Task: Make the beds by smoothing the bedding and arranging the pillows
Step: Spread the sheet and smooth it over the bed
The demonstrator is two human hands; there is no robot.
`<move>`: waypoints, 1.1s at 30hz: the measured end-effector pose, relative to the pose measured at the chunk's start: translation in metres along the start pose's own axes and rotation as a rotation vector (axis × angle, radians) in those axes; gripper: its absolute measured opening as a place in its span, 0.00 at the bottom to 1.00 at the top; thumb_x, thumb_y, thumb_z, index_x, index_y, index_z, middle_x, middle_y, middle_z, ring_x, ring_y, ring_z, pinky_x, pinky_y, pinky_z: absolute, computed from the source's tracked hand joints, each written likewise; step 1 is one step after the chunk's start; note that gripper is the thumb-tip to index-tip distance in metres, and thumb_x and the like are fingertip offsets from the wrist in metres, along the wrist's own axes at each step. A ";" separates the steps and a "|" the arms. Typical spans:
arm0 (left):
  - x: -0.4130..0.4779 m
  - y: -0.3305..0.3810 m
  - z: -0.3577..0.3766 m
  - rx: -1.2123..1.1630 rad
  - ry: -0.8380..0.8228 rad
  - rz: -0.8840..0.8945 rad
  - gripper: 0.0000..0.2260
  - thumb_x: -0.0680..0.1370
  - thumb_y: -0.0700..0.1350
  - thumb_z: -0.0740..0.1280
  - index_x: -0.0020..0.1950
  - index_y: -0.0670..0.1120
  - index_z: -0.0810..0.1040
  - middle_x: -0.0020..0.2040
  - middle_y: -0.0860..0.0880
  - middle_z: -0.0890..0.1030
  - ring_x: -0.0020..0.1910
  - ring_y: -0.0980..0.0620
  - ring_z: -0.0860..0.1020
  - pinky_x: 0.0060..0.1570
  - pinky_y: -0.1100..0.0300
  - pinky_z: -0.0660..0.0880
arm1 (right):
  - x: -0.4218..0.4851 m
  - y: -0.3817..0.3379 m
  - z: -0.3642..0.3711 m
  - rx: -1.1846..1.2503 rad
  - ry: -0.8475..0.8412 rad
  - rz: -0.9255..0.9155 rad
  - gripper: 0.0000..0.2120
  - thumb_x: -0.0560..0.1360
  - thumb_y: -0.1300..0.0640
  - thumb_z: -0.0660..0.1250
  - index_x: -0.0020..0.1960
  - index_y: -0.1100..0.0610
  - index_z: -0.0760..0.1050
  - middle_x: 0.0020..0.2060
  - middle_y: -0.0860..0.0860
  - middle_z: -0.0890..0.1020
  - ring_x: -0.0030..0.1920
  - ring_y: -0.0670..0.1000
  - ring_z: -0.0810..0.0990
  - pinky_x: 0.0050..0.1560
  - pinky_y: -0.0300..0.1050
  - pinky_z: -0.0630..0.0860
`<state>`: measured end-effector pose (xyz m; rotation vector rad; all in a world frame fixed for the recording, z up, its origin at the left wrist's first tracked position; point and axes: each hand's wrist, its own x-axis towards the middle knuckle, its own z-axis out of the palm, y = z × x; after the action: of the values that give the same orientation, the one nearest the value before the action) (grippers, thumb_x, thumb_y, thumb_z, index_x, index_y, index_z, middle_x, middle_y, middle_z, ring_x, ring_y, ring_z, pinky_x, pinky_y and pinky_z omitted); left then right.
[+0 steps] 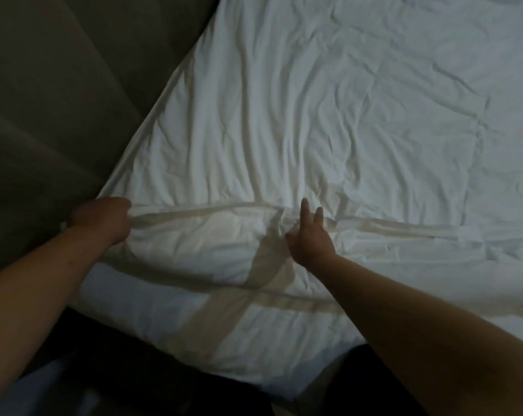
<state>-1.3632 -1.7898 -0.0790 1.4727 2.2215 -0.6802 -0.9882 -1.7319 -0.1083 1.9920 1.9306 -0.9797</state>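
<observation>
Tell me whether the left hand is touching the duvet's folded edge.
Touching. Head view shows the left hand gripping the folded edge, fabric bunching out from its fist.

This is a dimly lit bedroom. A wide bed (254,340) fills most of the view, spread with wrinkled white fabric bedding (344,115) whose near edge is turned back in a long seamed fold (209,210). Along the bed's left side rises a plain grey-brown panelled surface (59,85); whether it is a headboard or a wall cannot be told.

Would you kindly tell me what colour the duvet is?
The duvet is plain white, seen in the head view.
</observation>
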 end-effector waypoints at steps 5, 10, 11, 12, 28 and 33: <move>0.030 0.019 -0.063 -0.079 0.435 0.006 0.08 0.73 0.43 0.66 0.51 0.48 0.78 0.51 0.38 0.80 0.52 0.34 0.77 0.51 0.46 0.70 | 0.027 0.009 -0.025 -0.061 0.026 -0.070 0.15 0.79 0.50 0.60 0.60 0.54 0.76 0.52 0.57 0.76 0.54 0.59 0.78 0.55 0.47 0.74; 0.081 0.058 -0.145 -0.038 0.681 0.048 0.06 0.72 0.41 0.65 0.47 0.46 0.79 0.46 0.37 0.79 0.49 0.34 0.77 0.54 0.47 0.66 | 0.085 0.003 -0.107 0.163 0.379 -0.078 0.11 0.79 0.50 0.58 0.57 0.51 0.75 0.49 0.51 0.67 0.51 0.62 0.77 0.58 0.50 0.72; 0.093 0.067 -0.159 -0.038 0.694 0.059 0.06 0.72 0.41 0.64 0.47 0.45 0.79 0.46 0.37 0.79 0.49 0.34 0.77 0.55 0.47 0.66 | 0.101 0.000 -0.123 0.160 0.398 -0.058 0.12 0.79 0.48 0.57 0.58 0.50 0.74 0.50 0.52 0.67 0.52 0.63 0.77 0.58 0.52 0.72; 0.105 0.076 -0.171 -0.041 0.706 0.065 0.06 0.72 0.41 0.64 0.47 0.45 0.79 0.47 0.37 0.79 0.49 0.34 0.77 0.55 0.47 0.65 | 0.117 -0.002 -0.136 0.146 0.411 -0.042 0.13 0.79 0.47 0.56 0.59 0.50 0.74 0.53 0.54 0.68 0.52 0.63 0.76 0.58 0.53 0.73; 0.294 0.303 -0.203 -0.247 0.286 0.493 0.35 0.76 0.61 0.64 0.78 0.53 0.52 0.79 0.50 0.51 0.76 0.45 0.57 0.74 0.53 0.55 | 0.360 0.060 -0.242 0.558 0.454 -0.119 0.21 0.77 0.61 0.57 0.69 0.50 0.68 0.56 0.57 0.79 0.49 0.57 0.81 0.54 0.56 0.79; 0.292 0.369 -0.194 -0.343 0.365 0.508 0.33 0.79 0.55 0.62 0.79 0.53 0.49 0.79 0.52 0.43 0.76 0.44 0.56 0.72 0.48 0.60 | 0.342 0.176 -0.272 -0.357 0.205 0.066 0.19 0.76 0.48 0.56 0.57 0.60 0.76 0.56 0.58 0.80 0.57 0.60 0.78 0.55 0.49 0.75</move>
<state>-1.1402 -1.3381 -0.1536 1.9677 1.9330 0.1350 -0.7604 -1.3220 -0.1509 1.9894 1.9572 -0.3900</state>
